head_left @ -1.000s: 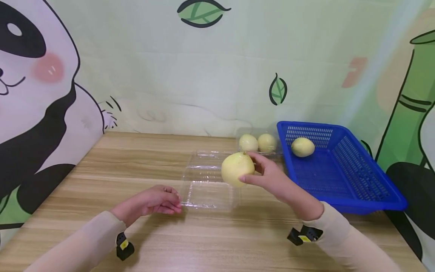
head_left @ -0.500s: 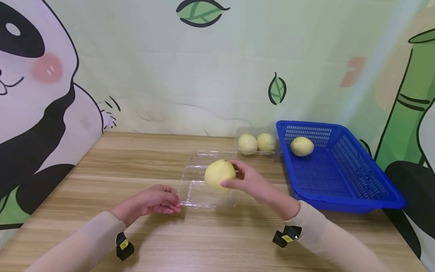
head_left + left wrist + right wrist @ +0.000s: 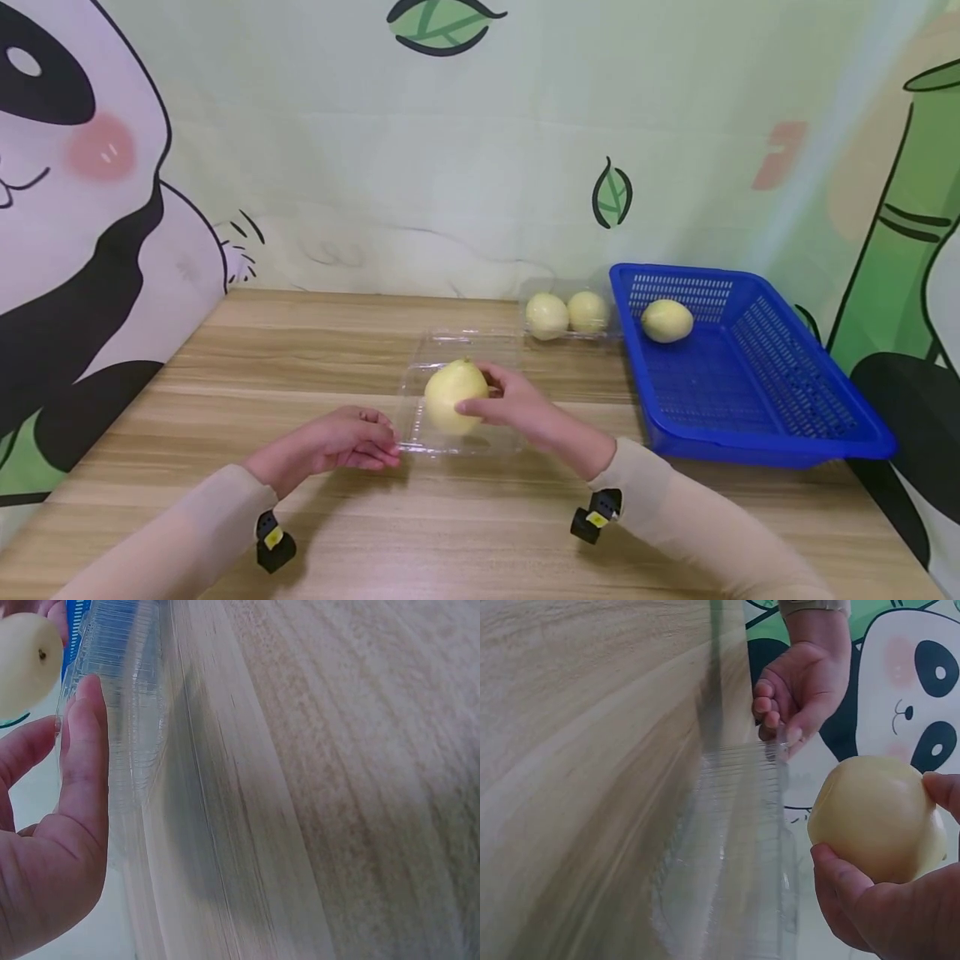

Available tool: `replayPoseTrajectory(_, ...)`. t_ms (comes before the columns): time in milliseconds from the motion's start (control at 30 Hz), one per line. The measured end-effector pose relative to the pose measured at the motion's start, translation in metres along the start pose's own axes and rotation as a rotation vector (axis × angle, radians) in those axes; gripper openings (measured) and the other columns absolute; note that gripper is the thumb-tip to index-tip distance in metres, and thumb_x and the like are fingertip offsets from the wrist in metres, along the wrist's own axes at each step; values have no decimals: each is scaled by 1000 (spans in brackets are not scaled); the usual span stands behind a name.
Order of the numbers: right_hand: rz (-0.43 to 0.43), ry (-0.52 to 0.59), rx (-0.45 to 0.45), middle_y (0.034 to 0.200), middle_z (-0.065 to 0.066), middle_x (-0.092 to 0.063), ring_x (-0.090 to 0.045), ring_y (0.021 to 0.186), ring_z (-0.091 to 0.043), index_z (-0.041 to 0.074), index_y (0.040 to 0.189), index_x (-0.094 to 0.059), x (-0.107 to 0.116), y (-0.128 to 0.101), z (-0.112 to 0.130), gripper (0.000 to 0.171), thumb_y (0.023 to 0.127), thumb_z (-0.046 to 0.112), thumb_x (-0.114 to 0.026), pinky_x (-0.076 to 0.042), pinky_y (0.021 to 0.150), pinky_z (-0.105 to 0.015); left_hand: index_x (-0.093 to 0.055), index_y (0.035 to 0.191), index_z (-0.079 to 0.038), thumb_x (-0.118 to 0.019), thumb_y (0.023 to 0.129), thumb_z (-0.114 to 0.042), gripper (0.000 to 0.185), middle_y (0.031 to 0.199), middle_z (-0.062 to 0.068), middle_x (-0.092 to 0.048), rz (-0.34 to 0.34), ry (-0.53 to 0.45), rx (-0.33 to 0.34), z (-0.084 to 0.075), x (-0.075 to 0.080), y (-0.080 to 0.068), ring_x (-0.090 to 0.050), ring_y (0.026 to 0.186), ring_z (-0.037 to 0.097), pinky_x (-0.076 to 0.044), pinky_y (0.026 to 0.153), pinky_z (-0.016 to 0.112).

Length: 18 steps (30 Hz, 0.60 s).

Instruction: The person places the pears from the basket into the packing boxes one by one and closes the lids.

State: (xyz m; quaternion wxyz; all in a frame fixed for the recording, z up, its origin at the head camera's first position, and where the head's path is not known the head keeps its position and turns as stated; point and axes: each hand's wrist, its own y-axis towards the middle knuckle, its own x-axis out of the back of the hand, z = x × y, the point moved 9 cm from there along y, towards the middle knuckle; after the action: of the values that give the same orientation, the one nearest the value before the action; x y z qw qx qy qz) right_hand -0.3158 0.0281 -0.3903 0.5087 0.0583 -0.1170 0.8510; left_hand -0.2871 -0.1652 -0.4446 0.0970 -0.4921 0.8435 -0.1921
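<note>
My right hand (image 3: 517, 406) grips a round, pale yellow pear (image 3: 452, 398), thumb on the near side and fingers behind it. The pear is over a clear plastic clamshell box (image 3: 480, 442), which lies open on the table. At the box's left front corner, my left hand (image 3: 352, 439) pinches the rim between thumb and fingers. In the left wrist view, the thumb (image 3: 34, 746) and the fingers lie on either side of the plastic edge. From the right wrist, the pear (image 3: 877, 817) shows above the level of the box rim (image 3: 784, 825).
A blue perforated basket (image 3: 750, 450) stands at the right with one pear (image 3: 667, 321) inside. Beside it at the back, another clear box (image 3: 558, 335) holds two pears (image 3: 547, 317). A printed panda cloth (image 3: 337, 167) hangs behind the wooden table (image 3: 450, 533).
My right hand has carried the pear left and downward, from the box's right side to over its middle. The left hand keeps its place at the box corner.
</note>
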Motion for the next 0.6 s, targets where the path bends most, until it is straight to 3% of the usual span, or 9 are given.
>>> replayPoseTrajectory(333,-4,11,-64,148,-23,-55,-62,127,-35,1,152,-42,-16,15,-10,69,92,15,-72,-61,102,-41,-55,109,1,-52,102,-7,11,86,-1,-75,2,5,3,0,1,0,-74,80,6,-63,75,18)
replayPoseTrajectory(600,6,10,-110,138,-23,-60,-66,114,-30,0,146,-50,-24,22,-17,62,90,15,-73,-64,92,-37,-55,106,-2,-52,102,-8,8,86,-1,-75,2,10,10,0,1,1,-74,80,6,-63,75,18)
